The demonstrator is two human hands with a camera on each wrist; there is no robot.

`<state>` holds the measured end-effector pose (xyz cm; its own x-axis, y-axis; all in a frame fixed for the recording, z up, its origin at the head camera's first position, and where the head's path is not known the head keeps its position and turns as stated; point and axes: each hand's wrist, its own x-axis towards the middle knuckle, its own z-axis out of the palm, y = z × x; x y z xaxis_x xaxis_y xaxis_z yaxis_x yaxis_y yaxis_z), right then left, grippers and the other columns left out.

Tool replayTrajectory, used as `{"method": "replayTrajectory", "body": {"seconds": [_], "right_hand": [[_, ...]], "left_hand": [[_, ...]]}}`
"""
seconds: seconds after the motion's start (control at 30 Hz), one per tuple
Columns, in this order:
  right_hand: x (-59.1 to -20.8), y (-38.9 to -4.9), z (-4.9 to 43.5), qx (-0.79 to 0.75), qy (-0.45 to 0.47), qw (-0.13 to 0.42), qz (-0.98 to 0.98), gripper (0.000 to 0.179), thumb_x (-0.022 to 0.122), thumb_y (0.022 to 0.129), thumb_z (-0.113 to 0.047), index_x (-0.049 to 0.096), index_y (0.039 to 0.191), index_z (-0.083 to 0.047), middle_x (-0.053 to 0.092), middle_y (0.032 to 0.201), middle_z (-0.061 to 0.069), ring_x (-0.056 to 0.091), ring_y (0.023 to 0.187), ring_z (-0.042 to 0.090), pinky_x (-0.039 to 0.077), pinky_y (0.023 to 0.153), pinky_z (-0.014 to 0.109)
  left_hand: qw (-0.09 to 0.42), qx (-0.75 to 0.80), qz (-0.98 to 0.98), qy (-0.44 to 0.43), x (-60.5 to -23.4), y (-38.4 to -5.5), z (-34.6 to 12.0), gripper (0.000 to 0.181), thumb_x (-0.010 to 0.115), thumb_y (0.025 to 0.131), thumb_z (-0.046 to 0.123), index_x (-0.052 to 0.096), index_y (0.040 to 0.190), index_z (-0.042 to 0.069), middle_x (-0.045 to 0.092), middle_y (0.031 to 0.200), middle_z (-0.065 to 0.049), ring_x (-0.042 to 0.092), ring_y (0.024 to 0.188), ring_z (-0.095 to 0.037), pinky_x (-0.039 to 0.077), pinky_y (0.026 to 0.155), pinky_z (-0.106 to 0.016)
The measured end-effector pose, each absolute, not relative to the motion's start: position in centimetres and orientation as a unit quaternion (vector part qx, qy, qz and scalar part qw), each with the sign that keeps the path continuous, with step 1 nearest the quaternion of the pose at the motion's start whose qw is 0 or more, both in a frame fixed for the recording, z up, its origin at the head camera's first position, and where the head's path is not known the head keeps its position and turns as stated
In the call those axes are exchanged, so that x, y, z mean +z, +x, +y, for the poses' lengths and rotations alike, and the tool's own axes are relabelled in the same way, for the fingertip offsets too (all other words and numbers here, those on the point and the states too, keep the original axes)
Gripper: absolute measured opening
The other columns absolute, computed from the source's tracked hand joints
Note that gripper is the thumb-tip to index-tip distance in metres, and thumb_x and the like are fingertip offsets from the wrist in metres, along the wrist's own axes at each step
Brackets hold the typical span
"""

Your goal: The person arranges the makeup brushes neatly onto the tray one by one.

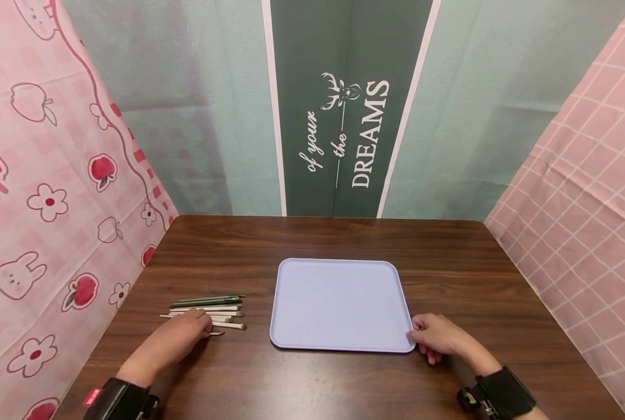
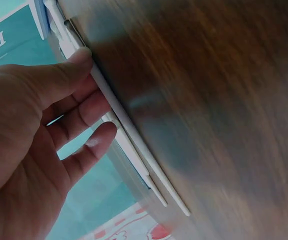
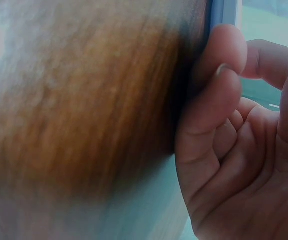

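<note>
On the left of the table lies a row of slim makeup brushes [image 1: 233, 313], pale-handled ones nearer me and dark green ones [image 1: 207, 302] behind. My left hand [image 1: 186, 329] is over the near side of the row. In the left wrist view, its thumb and fingers pinch a thin white brush [image 2: 129, 122] along its handle, with another pale brush [image 2: 134, 160] beside it. A flat lavender tray [image 1: 341, 306] lies mid-table, bare on top. The right hand [image 1: 438, 335] grips the tray's near right corner between thumb and curled fingers; the right wrist view shows only a sliver of the tray edge [image 3: 224, 15].
The dark wood table [image 1: 317, 385] reaches back to a green curtain [image 1: 223, 116] with printed words. Pink patterned cloth [image 1: 44, 233] hangs on the left side, and pink checked cloth [image 1: 580, 192] on the right. Each wrist wears a black strap [image 1: 503, 394].
</note>
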<state>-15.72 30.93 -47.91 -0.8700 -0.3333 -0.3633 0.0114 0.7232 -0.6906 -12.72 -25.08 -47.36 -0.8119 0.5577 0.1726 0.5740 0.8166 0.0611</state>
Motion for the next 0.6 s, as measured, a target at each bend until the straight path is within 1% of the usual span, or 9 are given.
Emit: {"method": "replayTrajectory", "body": {"seconds": [0.07,0.27,0.37,0.5,0.6], "right_hand": [[-47.9,-15.7,30.9,-0.36,-0.09,0.239,0.897,0.025,0.065,0.094,-0.017,0.051,0.074,-0.01,0.059,0.06,0.004,0.058,0.042,0.011,0.049,0.042,0.031],[-47.9,-15.7,30.9,-0.36,-0.092,0.239,0.897,0.026,0.065,0.094,-0.017,0.051,0.074,-0.01,0.059,0.06,0.004,0.058,0.042,0.011,0.05,0.042,0.031],[-47.9,-15.7,30.9,-0.36,-0.093,0.242,0.896,0.026,0.065,0.094,-0.017,0.051,0.074,-0.01,0.059,0.06,0.004,0.059,0.042,0.011,0.05,0.043,0.031],[-47.8,-15.8,31.0,-0.364,-0.095,0.246,0.894,0.025,0.064,0.094,-0.017,0.051,0.074,-0.01,0.059,0.06,0.004,0.058,0.042,0.011,0.05,0.042,0.031],[-47.8,-15.8,31.0,-0.366,-0.096,0.246,0.892,0.025,0.064,0.094,-0.017,0.051,0.074,-0.01,0.059,0.06,0.004,0.059,0.042,0.011,0.05,0.042,0.03]], "left_hand": [[0.072,-0.047,-0.951,-0.298,-47.5,-12.7,-25.0,0.025,0.075,0.086,0.009,0.053,0.079,0.018,0.047,0.079,0.009,0.053,0.074,-0.012,0.048,0.068,-0.034],[0.089,-0.022,-0.943,-0.321,-47.9,-12.5,-24.8,0.023,0.072,0.089,0.006,0.05,0.082,0.011,0.046,0.079,0.003,0.053,0.075,-0.019,0.05,0.069,-0.038],[0.091,-0.027,-0.945,-0.312,-47.8,-12.3,-24.5,0.024,0.07,0.09,0.005,0.048,0.083,0.013,0.045,0.08,0.004,0.053,0.075,-0.018,0.048,0.067,-0.037],[0.106,-0.043,-0.945,-0.307,-47.0,-12.3,-23.9,0.027,0.066,0.091,0.003,0.044,0.083,0.016,0.042,0.079,0.007,0.05,0.075,-0.014,0.044,0.065,-0.035],[0.116,-0.065,-0.941,-0.31,-46.2,-12.5,-23.1,0.029,0.063,0.091,-0.001,0.042,0.082,0.017,0.038,0.079,0.009,0.046,0.074,-0.01,0.042,0.066,-0.032]]}}
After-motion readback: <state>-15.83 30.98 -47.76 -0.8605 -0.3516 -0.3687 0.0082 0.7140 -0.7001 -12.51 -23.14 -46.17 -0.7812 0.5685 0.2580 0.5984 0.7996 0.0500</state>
